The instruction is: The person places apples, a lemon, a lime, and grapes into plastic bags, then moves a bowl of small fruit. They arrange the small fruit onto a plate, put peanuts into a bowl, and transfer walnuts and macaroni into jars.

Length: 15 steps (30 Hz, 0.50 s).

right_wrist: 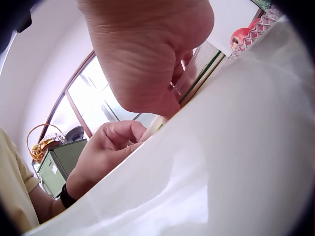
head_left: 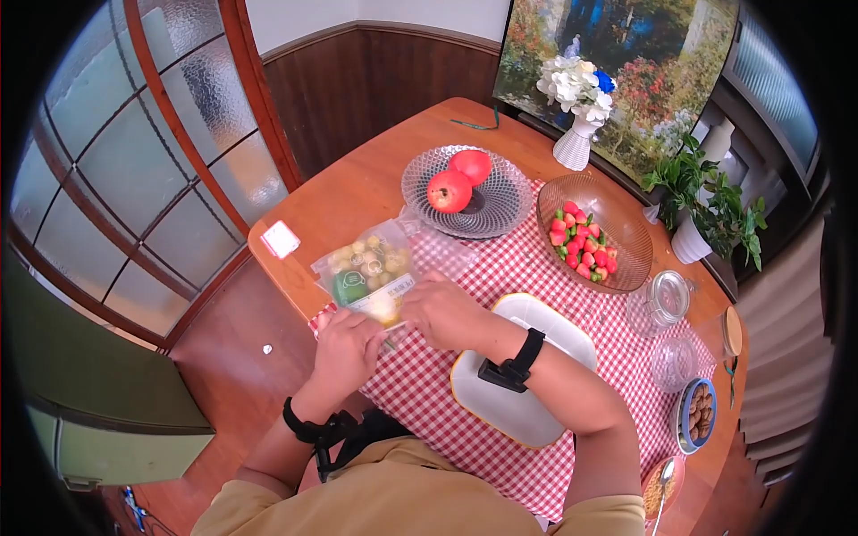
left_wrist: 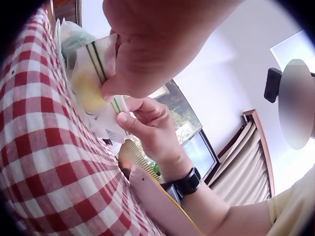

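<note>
A clear zip bag (head_left: 368, 268) of round yellowish fruit and a green item lies at the table's left front edge. My left hand (head_left: 347, 350) pinches the near end of its zip edge. Beside it my right hand (head_left: 440, 313) pinches the same edge, a short gap away. In the left wrist view the green-striped zip (left_wrist: 96, 61) runs between the left hand (left_wrist: 152, 44) and the right hand (left_wrist: 152, 130). The right wrist view has the right hand (right_wrist: 142, 54) above the left hand (right_wrist: 106, 155), the bag mostly hidden behind the white tray (right_wrist: 236, 147).
The white tray (head_left: 465, 380) stands right of the bag on the checkered cloth (head_left: 411, 384). Farther back are a glass bowl (head_left: 500, 219) with two red fruits and a bowl (head_left: 626, 210) of strawberries. Glass jars (head_left: 668, 299), walnuts (head_left: 702, 413) and a vase (head_left: 572, 147) line the right and back.
</note>
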Tool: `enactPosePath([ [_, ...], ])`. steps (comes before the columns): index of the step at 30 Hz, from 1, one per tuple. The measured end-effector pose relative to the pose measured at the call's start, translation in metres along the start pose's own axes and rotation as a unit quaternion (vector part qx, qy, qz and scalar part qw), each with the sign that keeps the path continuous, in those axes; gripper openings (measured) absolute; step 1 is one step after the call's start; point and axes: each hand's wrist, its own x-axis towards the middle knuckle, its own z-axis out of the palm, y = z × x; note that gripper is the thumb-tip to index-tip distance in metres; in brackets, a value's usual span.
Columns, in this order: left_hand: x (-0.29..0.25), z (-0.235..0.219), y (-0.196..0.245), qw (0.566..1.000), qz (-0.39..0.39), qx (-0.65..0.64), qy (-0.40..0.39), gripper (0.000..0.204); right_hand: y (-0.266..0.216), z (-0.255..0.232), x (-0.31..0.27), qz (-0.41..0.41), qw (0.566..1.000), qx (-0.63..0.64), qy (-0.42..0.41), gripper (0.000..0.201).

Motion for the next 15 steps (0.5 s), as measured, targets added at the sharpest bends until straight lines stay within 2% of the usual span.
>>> enactPosePath([
  [2, 0.0017, -0.0036, -0.0020, 1.000, -0.013, -0.018, -0.011, 0.006, 0.0033, 0.0034, -0.0005, 0.034, 0.999, -0.019, -0.026, 0.006],
  [5, 0.0044, -0.0064, -0.0019, 0.999, -0.028, -0.039, -0.019, 0.007, 0.0076, 0.0056, -0.0025, 0.056, 0.998, -0.009, -0.016, 0.010],
  [15, 0.0055, -0.0013, 0.0025, 0.998, -0.047, -0.030, -0.022, 0.012, 0.0077, 0.0056, -0.0049, 0.061, 0.998, -0.005, -0.014, 0.012],
])
